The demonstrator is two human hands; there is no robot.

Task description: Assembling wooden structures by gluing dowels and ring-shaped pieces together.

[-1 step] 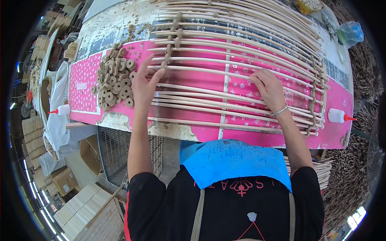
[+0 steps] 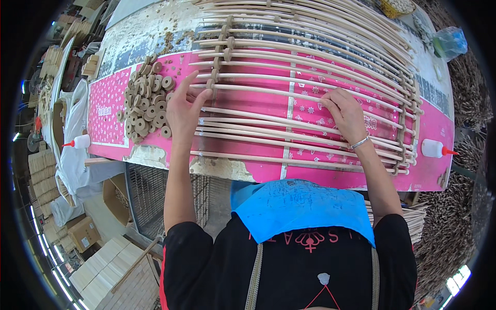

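Long pale wooden rods [image 2: 258, 77] lie side by side across the table, joined near both ends by brown discs [image 2: 227, 53]. My left hand [image 2: 182, 109] is at the left end of one rod, its thumb and fingers closed round the tip beside a disc; the exact contact is partly hidden. Farther right along what looks like the same rod, my right hand [image 2: 346, 114] pinches it between thumb and curled fingers. Several loose rods [image 2: 258, 125] lie nearer to me, below both hands. Left of my left hand sits a heap of loose ring-shaped discs [image 2: 147, 101].
A pink patterned sheet [image 2: 106, 111] covers part of the worn table. White squeeze bottles with red tips stand at the left edge [image 2: 80, 141] and right edge [image 2: 433, 149]. A bluish plastic bag [image 2: 450, 42] lies far right. Wire crates [image 2: 150, 196] and a cardboard box [image 2: 84, 232] are below left.
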